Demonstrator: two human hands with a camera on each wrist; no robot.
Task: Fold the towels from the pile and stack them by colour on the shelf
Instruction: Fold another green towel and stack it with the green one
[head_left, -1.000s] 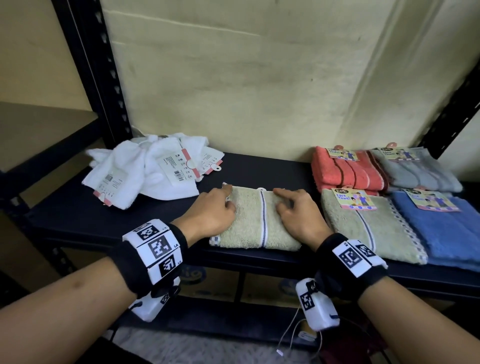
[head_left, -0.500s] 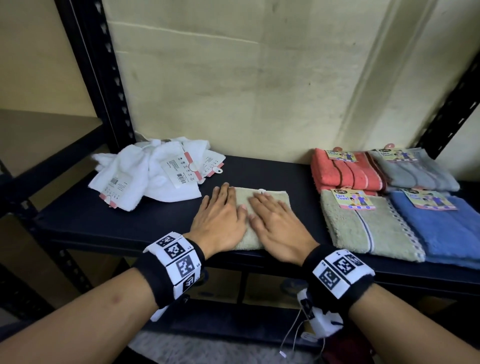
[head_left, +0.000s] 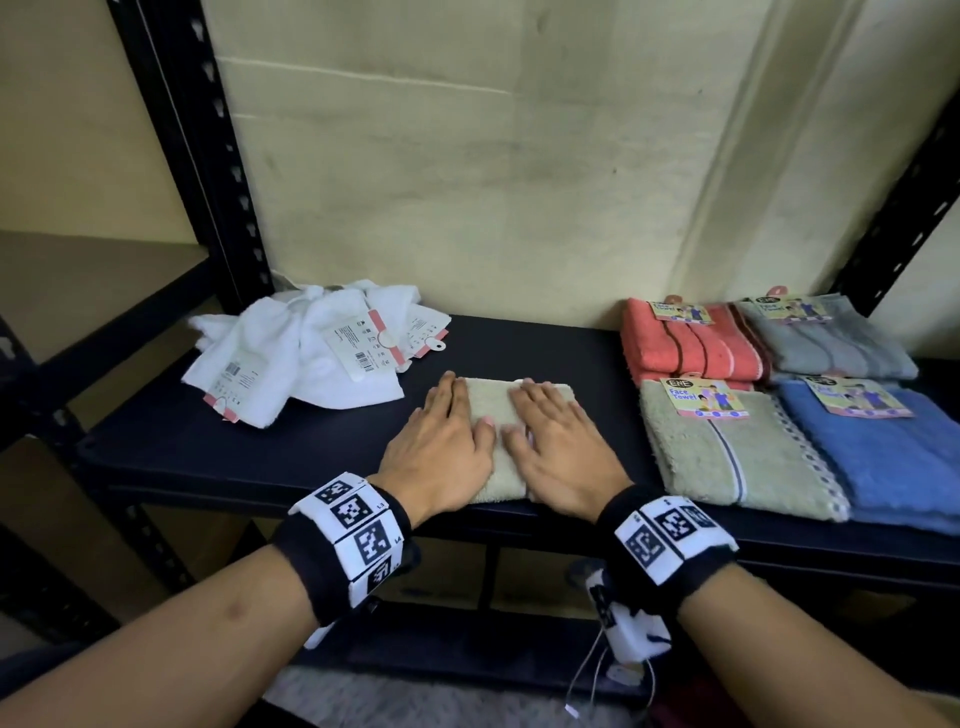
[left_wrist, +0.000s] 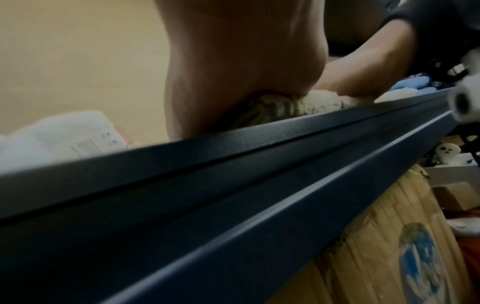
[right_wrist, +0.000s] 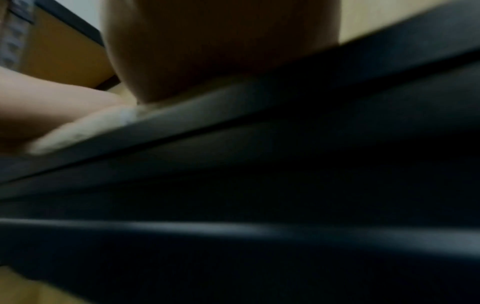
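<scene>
A small folded beige towel (head_left: 500, 447) lies near the front edge of the dark shelf (head_left: 291, 447). My left hand (head_left: 440, 448) lies flat on its left half and my right hand (head_left: 558, 446) flat on its right half, fingers straight, pressing it down. The left wrist view shows the heel of the left hand (left_wrist: 233, 67) on the beige towel (left_wrist: 275, 107) at the shelf's front rail (left_wrist: 233, 164). The right wrist view is dark and blurred, with the right palm (right_wrist: 213, 53) on the towel's edge (right_wrist: 85, 129). A heap of unfolded white towels (head_left: 301, 353) with tags sits at the back left.
On the right of the shelf lie folded stacks: a beige towel (head_left: 727, 457), a blue towel (head_left: 883, 457), an orange-red towel (head_left: 685, 343) and a grey towel (head_left: 831, 343). Black uprights (head_left: 192, 140) frame the shelf. Cardboard boxes (left_wrist: 389, 257) stand below.
The beige towel has gone from a wider fold with its stripe showing to a narrower one. Both hands came together over it and now lie flat, pressing it.
</scene>
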